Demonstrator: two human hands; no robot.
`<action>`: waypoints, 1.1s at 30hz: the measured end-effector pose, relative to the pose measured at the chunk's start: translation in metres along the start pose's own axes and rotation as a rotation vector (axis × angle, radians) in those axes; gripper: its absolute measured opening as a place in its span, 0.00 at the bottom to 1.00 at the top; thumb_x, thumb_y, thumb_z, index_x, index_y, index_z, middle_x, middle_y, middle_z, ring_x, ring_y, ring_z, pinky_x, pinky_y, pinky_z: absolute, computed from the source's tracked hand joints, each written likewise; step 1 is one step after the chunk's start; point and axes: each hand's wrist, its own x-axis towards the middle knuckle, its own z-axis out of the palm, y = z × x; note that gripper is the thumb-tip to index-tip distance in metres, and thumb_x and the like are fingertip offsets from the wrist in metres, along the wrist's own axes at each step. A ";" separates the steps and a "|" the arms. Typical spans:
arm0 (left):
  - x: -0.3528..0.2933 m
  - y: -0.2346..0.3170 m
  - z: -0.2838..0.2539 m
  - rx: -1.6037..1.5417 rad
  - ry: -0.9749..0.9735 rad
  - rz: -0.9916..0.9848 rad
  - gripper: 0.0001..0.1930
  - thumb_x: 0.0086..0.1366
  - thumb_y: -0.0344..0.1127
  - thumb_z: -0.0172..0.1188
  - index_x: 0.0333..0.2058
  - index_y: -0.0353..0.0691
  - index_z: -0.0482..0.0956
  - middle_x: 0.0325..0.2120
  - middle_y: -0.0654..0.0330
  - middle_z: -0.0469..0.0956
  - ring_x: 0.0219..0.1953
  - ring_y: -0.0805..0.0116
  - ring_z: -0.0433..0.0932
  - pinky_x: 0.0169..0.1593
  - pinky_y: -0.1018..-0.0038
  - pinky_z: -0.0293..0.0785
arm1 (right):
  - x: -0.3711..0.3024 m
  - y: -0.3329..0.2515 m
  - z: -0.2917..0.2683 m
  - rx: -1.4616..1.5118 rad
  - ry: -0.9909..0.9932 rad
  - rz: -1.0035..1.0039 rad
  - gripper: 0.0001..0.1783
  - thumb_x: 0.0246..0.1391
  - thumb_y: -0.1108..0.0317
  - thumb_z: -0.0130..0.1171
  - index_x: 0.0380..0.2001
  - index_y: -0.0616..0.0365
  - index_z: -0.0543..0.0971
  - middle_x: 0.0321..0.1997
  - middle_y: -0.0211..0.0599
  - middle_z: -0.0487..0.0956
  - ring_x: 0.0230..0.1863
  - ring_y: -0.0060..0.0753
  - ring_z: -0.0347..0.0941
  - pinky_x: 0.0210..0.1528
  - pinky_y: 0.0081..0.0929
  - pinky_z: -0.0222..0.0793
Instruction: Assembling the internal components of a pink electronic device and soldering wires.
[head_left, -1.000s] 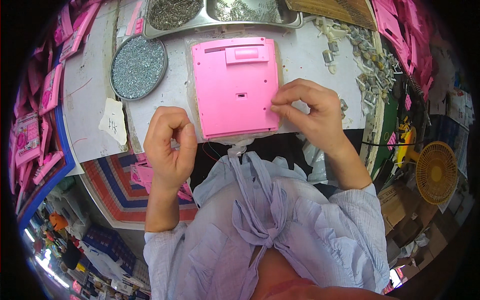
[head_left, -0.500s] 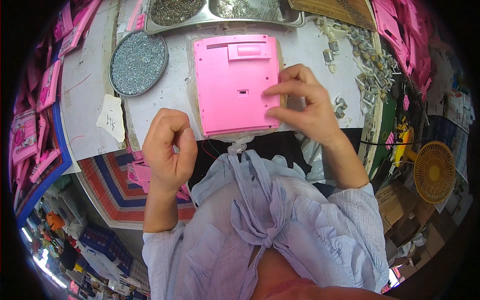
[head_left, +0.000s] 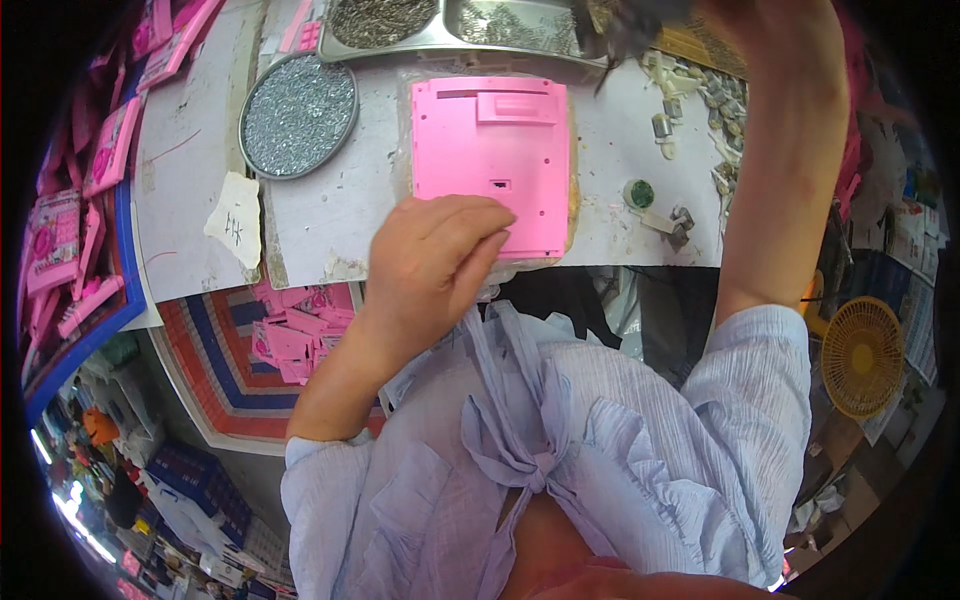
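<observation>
1. The pink casing [head_left: 490, 140] lies on a plastic-wrapped pad [head_left: 573, 200] near the front edge of the tabletop [head_left: 190, 180]; an uneven push at its lower end could slide or tip it.
2. The left hand [head_left: 425, 245] covers its lower left corner, fingers bent and tips drawn together. Whether this grip has hold of anything small, I cannot tell; a loose piece there could drop over the edge.
3. The right hand [head_left: 765, 15] is at the upper rim of the view, beside a blurred dark object [head_left: 640, 22]. How open that grip is, or what it holds, I cannot tell. A careless swing back could knock the steel tray [head_left: 470, 47].
4. A green-topped round piece [head_left: 638, 194] and a small metal part [head_left: 681, 220] lie right of the casing, where a sleeve could catch them.
5. The round dish [head_left: 354, 115] of small silvery pieces stands to the left; bumping it could spill them.
6. Metal parts [head_left: 728, 110] crowd the right side, partly behind the forearm.
</observation>
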 end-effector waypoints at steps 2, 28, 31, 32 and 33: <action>0.001 -0.003 0.009 -0.056 0.011 0.027 0.09 0.57 0.26 0.68 0.37 0.40 0.81 0.35 0.59 0.84 0.33 0.59 0.81 0.37 0.66 0.71 | -0.022 0.021 0.023 0.205 -0.073 -0.008 0.21 0.55 0.65 0.65 0.50 0.63 0.77 0.32 0.41 0.81 0.35 0.38 0.79 0.39 0.35 0.76; 0.023 -0.132 -0.080 0.708 0.089 -0.327 0.08 0.59 0.39 0.68 0.36 0.44 0.85 0.38 0.63 0.81 0.46 0.59 0.77 0.52 0.55 0.64 | -0.089 0.044 0.078 0.230 0.228 -0.048 0.17 0.58 0.55 0.60 0.42 0.51 0.68 0.17 0.21 0.67 0.17 0.22 0.59 0.27 0.27 0.57; 0.021 -0.134 -0.080 0.658 0.135 -0.287 0.08 0.61 0.39 0.67 0.36 0.44 0.83 0.37 0.62 0.81 0.45 0.57 0.78 0.50 0.56 0.65 | -0.105 0.036 0.076 0.210 0.245 -0.070 0.18 0.57 0.55 0.62 0.41 0.50 0.68 0.17 0.22 0.67 0.17 0.22 0.60 0.27 0.28 0.59; 0.020 -0.142 -0.080 0.636 0.151 -0.282 0.08 0.61 0.39 0.66 0.36 0.43 0.82 0.37 0.61 0.81 0.44 0.57 0.78 0.49 0.56 0.65 | -0.112 0.034 0.076 0.195 0.261 -0.070 0.18 0.57 0.55 0.62 0.41 0.50 0.68 0.17 0.22 0.67 0.16 0.22 0.61 0.26 0.28 0.59; 0.019 -0.150 -0.080 0.615 0.166 -0.278 0.08 0.62 0.40 0.66 0.36 0.43 0.81 0.37 0.60 0.81 0.43 0.56 0.78 0.48 0.56 0.66 | -0.117 0.034 0.080 0.178 0.299 -0.063 0.18 0.57 0.55 0.63 0.41 0.50 0.67 0.17 0.22 0.67 0.16 0.22 0.61 0.26 0.28 0.60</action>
